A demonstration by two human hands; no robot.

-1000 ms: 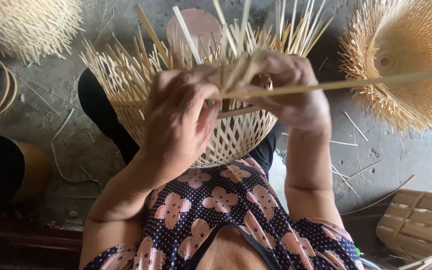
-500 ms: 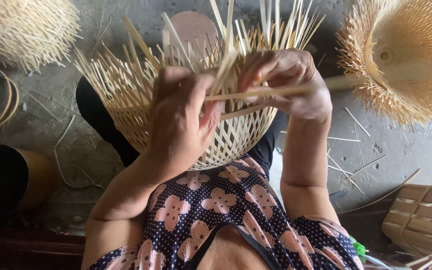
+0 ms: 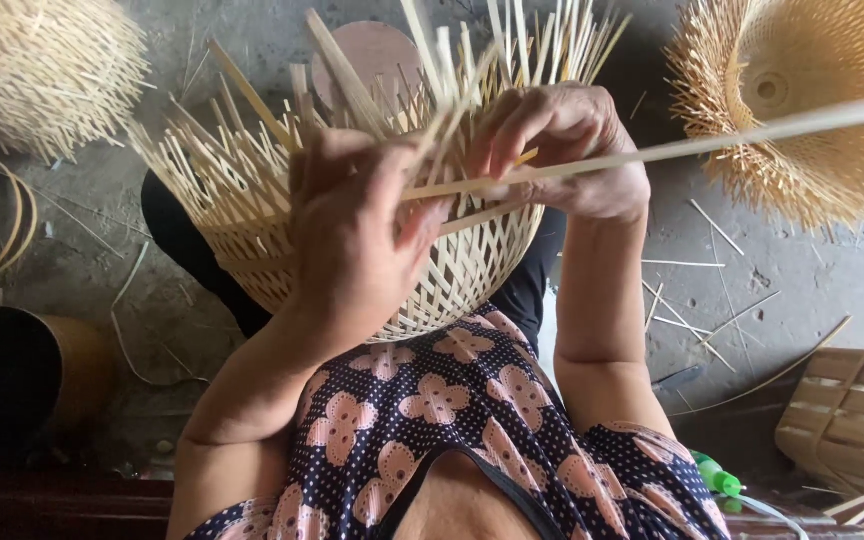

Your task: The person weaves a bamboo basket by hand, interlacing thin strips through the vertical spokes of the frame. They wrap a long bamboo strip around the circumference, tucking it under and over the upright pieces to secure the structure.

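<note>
Basket (image 3: 352, 260) now nearer, long strip (image 3: 712, 145) pinched in right hand (image 3: 562, 150) grip, left hand (image 3: 357, 240) clutching rim spokes.

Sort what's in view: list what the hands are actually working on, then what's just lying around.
In hand: half-woven bamboo basket; long bamboo strip; left hand; right hand.

Lying about: two woven pieces; dark pot; loose slivers; slatted basket; green bottle.
</note>
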